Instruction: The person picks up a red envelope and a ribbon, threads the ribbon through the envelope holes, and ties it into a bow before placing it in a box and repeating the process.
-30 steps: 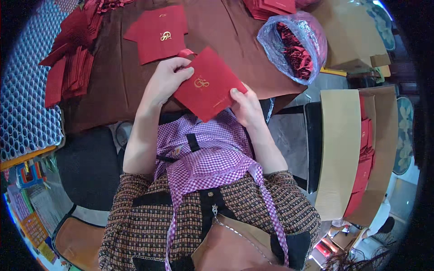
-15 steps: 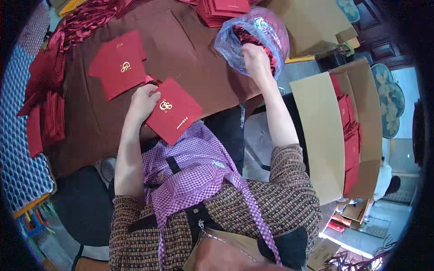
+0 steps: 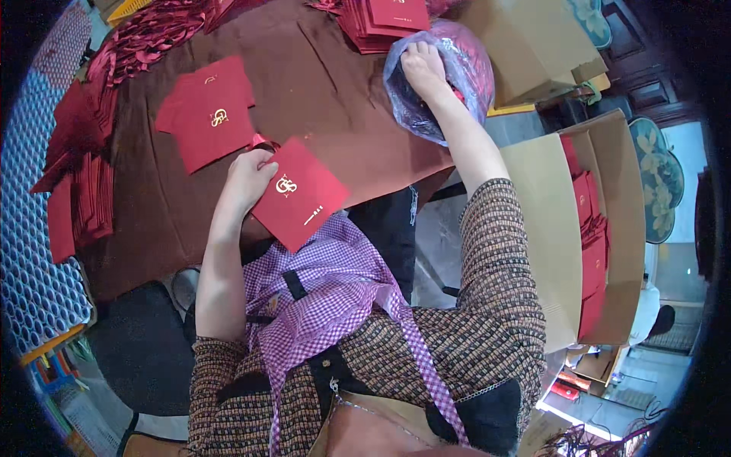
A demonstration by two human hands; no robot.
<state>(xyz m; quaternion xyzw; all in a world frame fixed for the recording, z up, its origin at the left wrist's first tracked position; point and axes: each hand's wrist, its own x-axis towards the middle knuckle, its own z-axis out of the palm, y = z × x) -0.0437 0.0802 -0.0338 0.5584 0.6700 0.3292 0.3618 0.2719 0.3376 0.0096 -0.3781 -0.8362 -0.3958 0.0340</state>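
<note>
My left hand [image 3: 247, 183] is closed on the upper corner of a flat red paper bag [image 3: 299, 196] with a gold emblem, held at the table's near edge. A short loop of dark red ribbon [image 3: 264, 142] shows at that corner, just above my fingers. My right hand [image 3: 423, 68] is at the mouth of a clear bluish plastic bag [image 3: 472, 68] stuffed with shiny dark red material. Its fingers are curled in; what they hold, if anything, is hidden. Beyond my left hand, several similar red paper bags [image 3: 213, 126] lie overlapped on the brown tablecloth [image 3: 320, 122].
Stacks of red paper bags stand at the table's left [image 3: 84, 198] and far edge [image 3: 388, 23]. A heap of dark red ribbons [image 3: 148, 49] lies far left. To my right is an open cardboard box [image 3: 544, 228] with red bags inside; another carton [image 3: 525, 53] stands behind.
My right hand has shifted slightly farther away and left across the plastic bag's mouth, its arm stretched more. My left hand keeps hold of the red paper bag.
</note>
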